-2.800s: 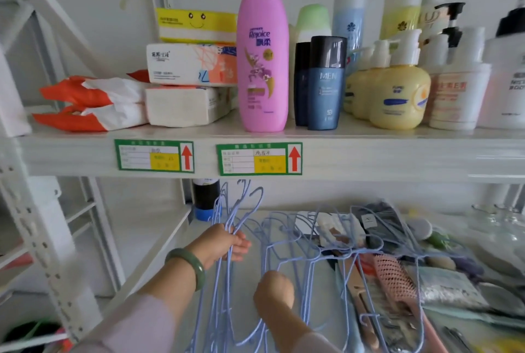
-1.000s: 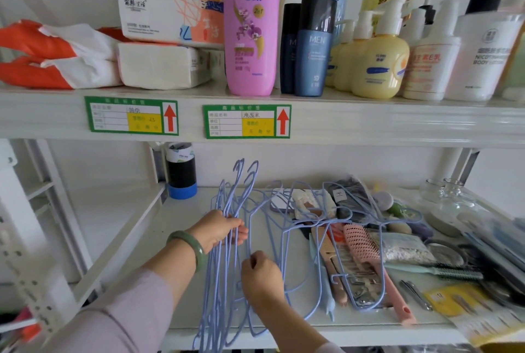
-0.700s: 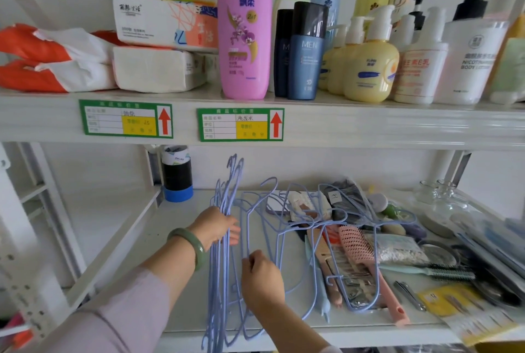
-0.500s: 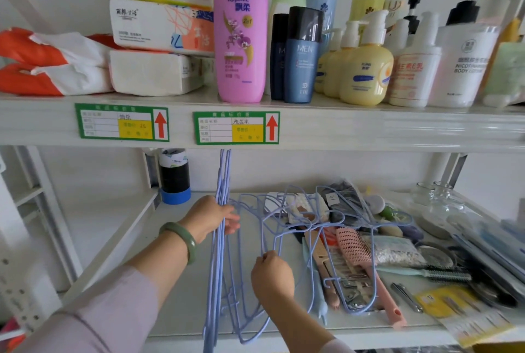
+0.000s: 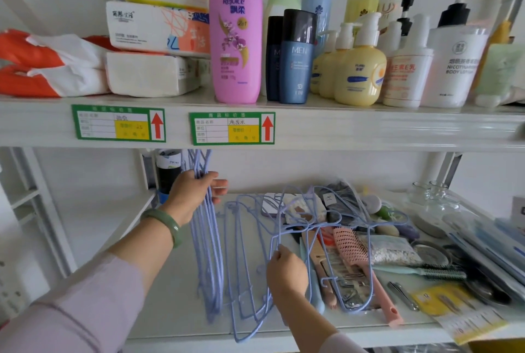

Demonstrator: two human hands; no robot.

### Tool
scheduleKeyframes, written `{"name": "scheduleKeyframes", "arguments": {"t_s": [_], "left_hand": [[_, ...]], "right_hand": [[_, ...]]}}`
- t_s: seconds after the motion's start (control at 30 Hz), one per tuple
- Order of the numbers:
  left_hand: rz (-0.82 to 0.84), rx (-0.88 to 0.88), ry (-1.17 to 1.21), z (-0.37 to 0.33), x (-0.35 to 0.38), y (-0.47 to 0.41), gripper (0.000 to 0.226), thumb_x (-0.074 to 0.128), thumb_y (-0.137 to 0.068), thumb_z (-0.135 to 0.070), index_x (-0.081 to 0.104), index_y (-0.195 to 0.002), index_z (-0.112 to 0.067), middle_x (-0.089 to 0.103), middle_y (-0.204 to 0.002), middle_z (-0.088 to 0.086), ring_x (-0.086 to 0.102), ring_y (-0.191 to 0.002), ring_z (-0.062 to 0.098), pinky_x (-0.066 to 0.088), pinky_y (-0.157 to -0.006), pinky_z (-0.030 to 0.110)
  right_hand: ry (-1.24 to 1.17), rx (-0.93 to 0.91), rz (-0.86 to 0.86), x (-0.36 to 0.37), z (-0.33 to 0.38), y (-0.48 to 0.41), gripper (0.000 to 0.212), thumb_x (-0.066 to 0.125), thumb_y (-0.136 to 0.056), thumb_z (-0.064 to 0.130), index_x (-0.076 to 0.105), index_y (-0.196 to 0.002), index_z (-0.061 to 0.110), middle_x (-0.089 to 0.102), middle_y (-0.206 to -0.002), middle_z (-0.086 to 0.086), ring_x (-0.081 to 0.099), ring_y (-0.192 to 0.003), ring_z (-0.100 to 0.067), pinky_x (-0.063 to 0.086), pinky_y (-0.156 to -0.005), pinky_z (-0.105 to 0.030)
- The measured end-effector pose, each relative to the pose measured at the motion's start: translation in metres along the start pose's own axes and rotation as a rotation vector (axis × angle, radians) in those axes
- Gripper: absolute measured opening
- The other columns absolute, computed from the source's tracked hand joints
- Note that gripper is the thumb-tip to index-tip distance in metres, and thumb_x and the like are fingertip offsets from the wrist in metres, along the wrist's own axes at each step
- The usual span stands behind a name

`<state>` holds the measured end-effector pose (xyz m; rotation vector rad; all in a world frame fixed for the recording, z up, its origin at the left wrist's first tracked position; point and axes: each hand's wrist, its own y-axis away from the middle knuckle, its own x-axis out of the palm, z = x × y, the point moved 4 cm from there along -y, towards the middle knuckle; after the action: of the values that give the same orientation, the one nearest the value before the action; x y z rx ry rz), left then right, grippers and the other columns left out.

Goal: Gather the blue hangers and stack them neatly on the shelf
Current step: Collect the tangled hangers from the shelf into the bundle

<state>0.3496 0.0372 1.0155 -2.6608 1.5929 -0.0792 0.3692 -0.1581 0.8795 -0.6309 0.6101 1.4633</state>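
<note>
My left hand (image 5: 191, 196) grips a bunch of thin blue wire hangers (image 5: 206, 256) near their necks, holding them upright above the lower white shelf (image 5: 176, 315); their hooks reach up behind the upper shelf's edge. More loose blue hangers (image 5: 244, 261) lie flat on the shelf just right of the bunch. My right hand (image 5: 287, 271) pinches the wire of one loose blue hanger (image 5: 298, 229) that lies partly over the clutter to the right.
A pink hairbrush (image 5: 358, 256), a wooden comb (image 5: 316, 253), nail tools and packets crowd the lower shelf's right half. A dark tape roll (image 5: 167, 173) stands at the back left. The upper shelf (image 5: 369, 125) carries a pink shampoo bottle (image 5: 235, 31), lotions and tissue packs.
My left hand has lifted the gathered bunch higher and further back, hooks now behind the upper shelf's edge. My right hand moved right and took hold of another loose hanger.
</note>
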Motion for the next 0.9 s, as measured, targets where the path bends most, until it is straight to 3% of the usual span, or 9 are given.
{"name": "scheduleKeyframes", "arguments": {"t_s": [0.17,0.27,0.37,0.43,0.53,0.6,0.67,0.77,0.9], "left_hand": [[0.088,-0.135,-0.103,0.037,0.003,0.006,0.011,0.045,-0.097,-0.008,0.054,-0.091,-0.004,0.068,-0.08,0.009,0.069,-0.051,0.012,0.056,-0.042,0.022],[0.1,-0.18,-0.137,0.061,0.01,0.01,0.015,0.046,-0.096,-0.007,0.055,-0.085,-0.004,0.065,-0.078,0.009,0.066,-0.064,0.019,0.057,-0.043,0.023],[0.099,-0.223,-0.103,0.077,0.019,0.011,0.023,0.045,-0.096,-0.003,0.054,-0.075,-0.001,0.063,-0.067,0.012,0.064,-0.05,0.019,0.055,-0.041,0.026],[0.111,-0.253,-0.105,0.085,0.024,0.011,0.025,0.042,-0.096,-0.002,0.053,-0.074,-0.002,0.069,-0.058,0.008,0.067,-0.048,0.016,0.056,-0.047,0.028],[0.151,-0.311,0.009,0.092,0.032,0.015,0.022,0.042,-0.097,-0.005,0.051,-0.077,-0.002,0.069,-0.05,0.005,0.069,-0.043,0.013,0.058,-0.045,0.028],[0.148,-0.297,0.05,0.093,0.036,0.017,0.023,0.047,-0.095,-0.003,0.052,-0.073,0.001,0.064,-0.059,0.012,0.067,-0.04,0.013,0.057,-0.043,0.026],[0.135,-0.266,0.01,0.093,0.038,0.018,0.023,0.051,-0.094,-0.002,0.052,-0.071,0.002,0.058,-0.065,0.015,0.066,-0.039,0.012,0.057,-0.043,0.025],[0.119,-0.272,-0.033,0.094,0.039,0.016,0.017,0.052,-0.093,-0.002,0.053,-0.076,0.003,0.061,-0.068,0.015,0.067,-0.04,0.013,0.058,-0.044,0.026],[0.13,-0.281,-0.088,0.092,0.038,0.016,0.013,0.053,-0.093,-0.003,0.053,-0.081,0.001,0.064,-0.072,0.016,0.067,-0.04,0.012,0.057,-0.043,0.025]], "right_hand": [[-0.182,-0.213,0.002,0.013,0.025,0.014,0.026,0.039,-0.096,0.023,0.063,-0.097,0.012,0.07,-0.08,-0.014,0.061,-0.074,-0.033,0.042,-0.058,-0.03],[-0.217,-0.269,0.048,0.023,0.036,0.026,0.026,0.039,-0.096,0.029,0.062,-0.103,0.018,0.064,-0.073,-0.009,0.057,-0.07,-0.03,0.036,-0.057,-0.031],[-0.235,-0.282,0.088,0.03,0.04,0.035,0.028,0.038,-0.097,0.031,0.06,-0.112,0.023,0.062,-0.073,-0.007,0.06,-0.076,-0.031,0.033,-0.058,-0.028],[-0.251,-0.285,0.089,0.03,0.041,0.04,0.028,0.038,-0.097,0.031,0.06,-0.111,0.021,0.057,-0.07,-0.003,0.058,-0.072,-0.031,0.033,-0.058,-0.029],[-0.276,-0.292,0.11,0.027,0.04,0.049,0.027,0.037,-0.097,0.029,0.06,-0.103,0.018,0.054,-0.068,-0.003,0.05,-0.065,-0.026,0.033,-0.057,-0.031],[-0.226,-0.295,0.113,0.024,0.033,0.049,0.026,0.036,-0.097,0.03,0.059,-0.09,0.017,0.055,-0.068,-0.003,0.05,-0.065,-0.026,0.04,-0.059,-0.035],[-0.125,-0.25,0.078,0.018,0.02,0.04,0.024,0.038,-0.095,0.029,0.059,-0.09,0.018,0.062,-0.081,-0.005,0.059,-0.078,-0.029,0.048,-0.068,-0.035],[0.069,-0.109,0.092,0.012,-0.004,0.021,0.029,0.048,-0.092,0.029,0.053,-0.118,0.017,0.056,-0.121,-0.005,0.057,-0.11,-0.023,0.047,-0.089,-0.032],[0.21,-0.046,0.199,0.021,-0.014,0.015,0.047,0.056,-0.083,0.047,0.053,-0.119,0.018,0.055,-0.122,-0.004,0.056,-0.112,-0.024,0.048,-0.09,-0.034]]}}
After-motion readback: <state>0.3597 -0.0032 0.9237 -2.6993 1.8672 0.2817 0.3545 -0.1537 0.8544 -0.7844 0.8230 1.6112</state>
